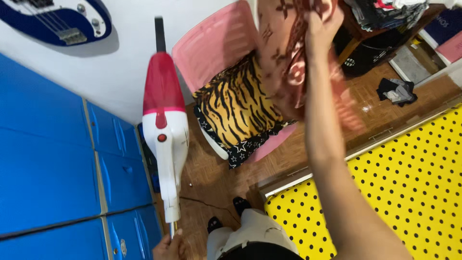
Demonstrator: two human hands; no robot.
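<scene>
The right hand (321, 30) is raised high near the top of the view, fingers closed on a brownish-red patterned cloth (288, 53) that hangs down from the grip in loose folds and blurs at its lower edge. The forearm runs from the lower right corner up to that hand and crosses in front of part of the cloth.

The left hand (169, 246) shows only at the bottom edge, wrapped around the thin metal tube at the lower end of a stick vacuum cleaner (165, 130). The vacuum cleaner has a white body, a red translucent upper part, a red button and a dark handle at its far end, and it lies along the view between the blue cabinets (53, 163) on the left and the chair.

Behind the hanging cloth stands a pink plastic chair (211, 43). A tiger-striped fabric (236, 106) lies on its seat, over a black fabric with white stars (240, 151) whose edge shows below it.

A yellow surface with black dots (409, 192) fills the lower right, edged by a white frame. The floor (211, 183) is brown wood parquet. A blue electric guitar (57, 19) hangs on the white wall at the upper left. Folded clothes (385, 12) lie on a wooden shelf at the upper right, and a small dark garment (397, 91) lies on the floor near it.
</scene>
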